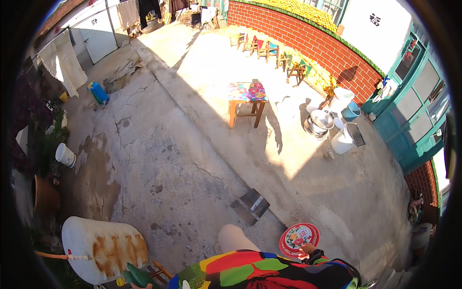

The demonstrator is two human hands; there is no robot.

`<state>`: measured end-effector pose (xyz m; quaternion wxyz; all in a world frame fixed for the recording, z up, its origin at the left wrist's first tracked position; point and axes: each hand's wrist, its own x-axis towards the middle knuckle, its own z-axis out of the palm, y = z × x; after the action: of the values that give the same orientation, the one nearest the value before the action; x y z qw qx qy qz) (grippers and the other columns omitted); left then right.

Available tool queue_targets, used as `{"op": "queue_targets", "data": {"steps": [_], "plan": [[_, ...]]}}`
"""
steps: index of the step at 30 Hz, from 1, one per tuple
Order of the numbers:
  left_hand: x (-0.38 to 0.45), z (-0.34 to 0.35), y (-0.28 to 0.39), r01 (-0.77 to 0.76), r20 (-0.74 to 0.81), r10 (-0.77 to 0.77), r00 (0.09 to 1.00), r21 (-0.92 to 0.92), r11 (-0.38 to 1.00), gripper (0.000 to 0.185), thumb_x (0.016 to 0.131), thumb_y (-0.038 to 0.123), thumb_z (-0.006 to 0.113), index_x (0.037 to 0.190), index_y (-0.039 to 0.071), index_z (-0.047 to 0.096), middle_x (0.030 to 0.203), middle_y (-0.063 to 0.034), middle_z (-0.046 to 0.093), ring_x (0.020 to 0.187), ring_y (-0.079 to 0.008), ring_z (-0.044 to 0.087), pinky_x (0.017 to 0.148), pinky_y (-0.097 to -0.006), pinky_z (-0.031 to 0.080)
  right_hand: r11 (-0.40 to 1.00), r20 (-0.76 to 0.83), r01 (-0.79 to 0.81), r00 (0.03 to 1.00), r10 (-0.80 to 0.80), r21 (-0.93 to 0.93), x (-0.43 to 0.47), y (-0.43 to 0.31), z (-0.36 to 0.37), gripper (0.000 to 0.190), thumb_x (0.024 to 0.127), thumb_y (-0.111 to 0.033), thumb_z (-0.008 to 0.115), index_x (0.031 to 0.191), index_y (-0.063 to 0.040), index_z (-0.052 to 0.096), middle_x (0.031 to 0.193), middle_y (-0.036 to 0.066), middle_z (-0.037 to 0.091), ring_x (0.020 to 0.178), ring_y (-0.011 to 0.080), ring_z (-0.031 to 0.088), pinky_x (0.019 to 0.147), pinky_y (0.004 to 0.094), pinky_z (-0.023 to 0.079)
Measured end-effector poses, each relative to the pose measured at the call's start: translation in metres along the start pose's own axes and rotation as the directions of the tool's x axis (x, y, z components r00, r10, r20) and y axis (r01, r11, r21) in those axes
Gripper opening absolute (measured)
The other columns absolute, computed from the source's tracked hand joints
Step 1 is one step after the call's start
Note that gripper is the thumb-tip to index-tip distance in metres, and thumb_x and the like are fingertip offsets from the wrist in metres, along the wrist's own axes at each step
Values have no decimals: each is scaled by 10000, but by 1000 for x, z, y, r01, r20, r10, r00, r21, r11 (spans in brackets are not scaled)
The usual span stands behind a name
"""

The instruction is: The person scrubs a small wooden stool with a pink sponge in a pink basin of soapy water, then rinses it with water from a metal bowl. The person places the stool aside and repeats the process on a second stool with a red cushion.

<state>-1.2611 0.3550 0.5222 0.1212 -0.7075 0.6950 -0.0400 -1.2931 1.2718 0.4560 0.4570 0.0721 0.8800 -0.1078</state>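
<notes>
At the lower right, my right hand (306, 250) grips the near edge of a round red tray (284, 245), with a flower-patterned enamel plate (299, 235) lying on it. Only part of my left hand (141, 286) shows at the bottom edge. Its fingers are against the green fabric (139, 275) of what looks like a folding stool with wooden legs (162, 269). My multicoloured sleeve and top (249, 269) fill the bottom middle, with one leg (234, 239) in front. A metal dustpan-like thing (251, 206) lies on the concrete, up and to the left of the tray.
A rust-stained white tank (104, 249) stands at lower left. Ahead is a small wooden table (247, 103) with a colourful cover. Several folding stools (267, 50) line the brick wall. Metal basins (321, 121) and buckets (343, 141) stand at right by green doors (400, 126).
</notes>
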Motion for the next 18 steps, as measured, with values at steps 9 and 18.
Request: {"op": "queue_targets", "data": {"steps": [9,18], "plan": [[6,-95,297,2,5,-2,1000,-42,999,1097,670,348,852,1599,366,271,1314,-172,465,1054,-428,557,834,-629,477,910,-29,15,999,-29,-414,259,-96,-281,320,976,-374,554,1092,-158,760,1050,158,750,985,368,720,848,512,573],[35,-164,594,23,4,-22,1000,-35,999,1102,669,309,844,1605,355,263,1336,-179,465,1098,-446,555,856,-634,476,437,-429,556,829,-359,707,456,-380,-737,180,955,-157,604,1093,-41,608,773,49,583,599,216,606,560,352,494]]}}
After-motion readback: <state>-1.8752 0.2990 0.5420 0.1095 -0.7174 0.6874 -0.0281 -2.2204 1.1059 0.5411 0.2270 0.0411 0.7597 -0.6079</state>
